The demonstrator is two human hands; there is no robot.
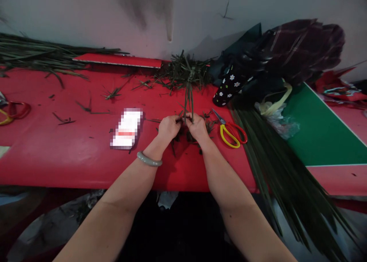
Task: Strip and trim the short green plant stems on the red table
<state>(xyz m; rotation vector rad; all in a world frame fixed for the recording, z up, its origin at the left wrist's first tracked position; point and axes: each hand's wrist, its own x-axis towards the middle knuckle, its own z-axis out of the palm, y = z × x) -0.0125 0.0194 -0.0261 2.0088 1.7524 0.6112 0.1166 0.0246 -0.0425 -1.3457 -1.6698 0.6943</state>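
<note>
Both hands meet over the middle of the red table [86,166]. My left hand [170,127], with a grey-green bangle on its wrist, has its fingers closed at the base of some green leaf strips. My right hand [197,125] pinches the same leaf strips [188,96], which stand upright from between the hands. At their top is a knotted or woven part, hard to tell from the leaf pile behind. Leaf scraps lie under and around the hands. Just right of my right hand rest scissors [230,135] with one yellow and one red handle.
A lit phone [127,128] lies left of my hands. Another pair of scissors [17,111] is at the far left. Long leaves [43,52] lie along the wall beside a red board [120,59]. To the right are a flowered black umbrella-like item [229,86], a palm leaf [281,166] and a green board [318,132].
</note>
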